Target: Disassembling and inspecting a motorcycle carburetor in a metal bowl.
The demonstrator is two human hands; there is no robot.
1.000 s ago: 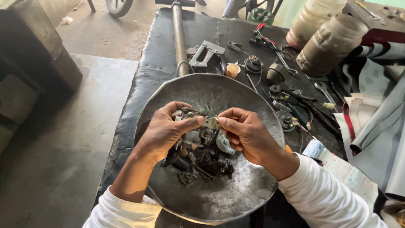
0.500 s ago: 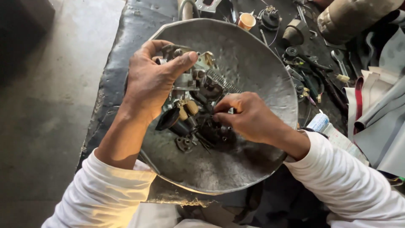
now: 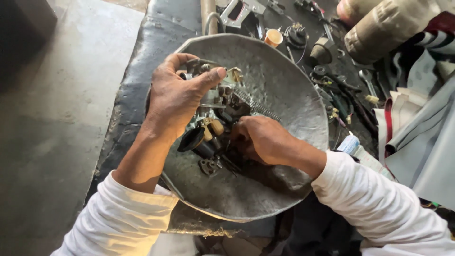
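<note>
Gripping a greasy carburettor-like metal assembly from above with the left hand, fingers curled round its top, over the middle of a dented grey metal basin. Digging with the right hand, fingers bent and tips hidden among small dark parts just below the assembly. Seemingly mid-disassembly; calling next for a steady hold and a careful pick of one small piece.

Dark, greasy mat spread over concrete floor. Big dented metal pan sits on mat, near its left edge. Beyond pan's far rim: metal pipe, small orange cup. Along mat's right side: scattered tools, wrench, folded grey cloth.
</note>
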